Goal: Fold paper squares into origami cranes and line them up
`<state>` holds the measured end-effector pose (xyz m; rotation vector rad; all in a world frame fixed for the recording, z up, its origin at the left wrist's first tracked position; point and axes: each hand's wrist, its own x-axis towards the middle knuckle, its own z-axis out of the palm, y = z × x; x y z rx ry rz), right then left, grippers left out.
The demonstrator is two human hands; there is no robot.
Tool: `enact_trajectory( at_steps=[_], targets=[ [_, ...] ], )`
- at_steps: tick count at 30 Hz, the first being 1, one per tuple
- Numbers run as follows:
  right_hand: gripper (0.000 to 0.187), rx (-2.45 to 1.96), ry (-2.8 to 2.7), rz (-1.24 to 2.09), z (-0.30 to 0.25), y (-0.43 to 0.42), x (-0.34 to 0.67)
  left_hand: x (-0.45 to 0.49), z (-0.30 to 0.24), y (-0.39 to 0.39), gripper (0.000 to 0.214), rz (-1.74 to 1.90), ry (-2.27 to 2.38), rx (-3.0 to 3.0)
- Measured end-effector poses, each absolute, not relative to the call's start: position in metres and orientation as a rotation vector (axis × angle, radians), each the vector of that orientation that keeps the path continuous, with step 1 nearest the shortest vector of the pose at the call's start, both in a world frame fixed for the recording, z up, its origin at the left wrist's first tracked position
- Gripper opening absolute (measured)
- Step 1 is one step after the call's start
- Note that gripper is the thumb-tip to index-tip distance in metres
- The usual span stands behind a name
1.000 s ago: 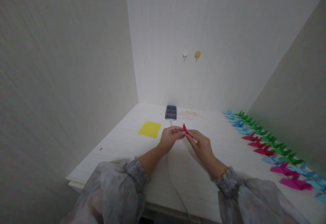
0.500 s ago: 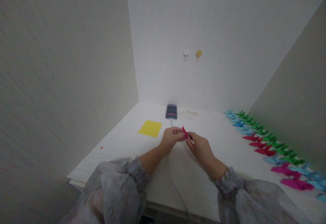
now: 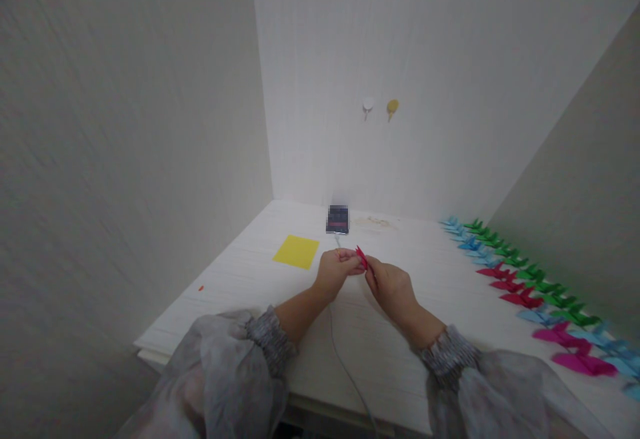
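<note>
A small piece of folded red paper [image 3: 361, 258] is held between my two hands above the white table. My left hand [image 3: 336, 274] pinches it from the left, thumb against fingers. From the right, my right hand [image 3: 393, 287] has its fingertips closed on the lower edge of the same paper. Pointed tips of the paper stick up between the hands; the rest is hidden by fingers. A flat yellow paper square [image 3: 296, 252] lies to the left of my left hand.
Folded paper cranes [image 3: 520, 298] in green, blue, red and pink stand in rows along the table's right side. A phone [image 3: 337, 220] lies near the back wall, its cable [image 3: 345, 366] running under my hands. Two hooks [image 3: 393, 106] are on the wall. A red scrap [image 3: 201, 288] lies left.
My right hand has shifted slightly and its fingers sit closer around the red paper. The paper's angle differs a little. The view has moved slightly.
</note>
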<state>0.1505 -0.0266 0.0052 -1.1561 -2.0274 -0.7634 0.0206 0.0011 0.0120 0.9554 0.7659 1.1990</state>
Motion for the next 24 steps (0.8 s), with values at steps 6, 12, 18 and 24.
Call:
enact_trajectory(
  at_steps=[6,12,18,24],
  targets=[
    [0.023,-0.991,-2.053,-0.875,0.0053,-0.0245,0.1537,0.0187,0.0109,0.0012,0.015,1.184,0.710,0.935],
    [0.026,-0.940,-2.029,-0.877,0.0050,-0.0253,0.1528,0.0162,0.0138,-0.0003,0.020,1.178,0.736,0.970],
    [0.020,-0.959,-2.012,-0.882,0.0064,-0.0277,0.1504,0.0156,0.0127,0.0015,0.024,1.176,0.736,1.032],
    [0.022,-0.994,-1.998,-0.846,0.0059,-0.0283,0.1507,0.0143,0.0158,-0.0003,0.024,1.166,0.690,1.050]
  ],
)
